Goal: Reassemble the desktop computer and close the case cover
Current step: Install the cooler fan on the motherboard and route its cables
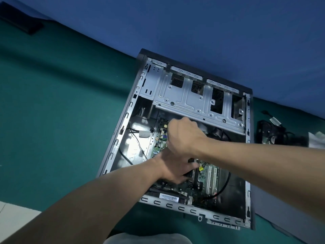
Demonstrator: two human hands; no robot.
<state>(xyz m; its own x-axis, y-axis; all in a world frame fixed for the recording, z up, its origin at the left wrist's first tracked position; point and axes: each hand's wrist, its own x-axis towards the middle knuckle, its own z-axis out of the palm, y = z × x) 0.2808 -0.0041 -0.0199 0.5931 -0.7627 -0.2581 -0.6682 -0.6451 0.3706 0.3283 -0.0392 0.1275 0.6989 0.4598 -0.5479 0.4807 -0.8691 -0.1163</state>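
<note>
Left hand [174,170] curled round black plug [191,160], right hand [182,136] fisted, grip hidden, green motherboard [202,176] framed by ribbed grey steel case [184,99]

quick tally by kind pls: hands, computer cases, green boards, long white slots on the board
hands: 2, left hand and right hand
computer case: 1
green board: 1
white slots: 2
total: 6

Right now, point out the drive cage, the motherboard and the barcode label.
drive cage [184,101], head view, flat metal plate.
motherboard [203,176], head view, green area beside white slots.
barcode label [169,197], head view, sticker's middle.
</note>
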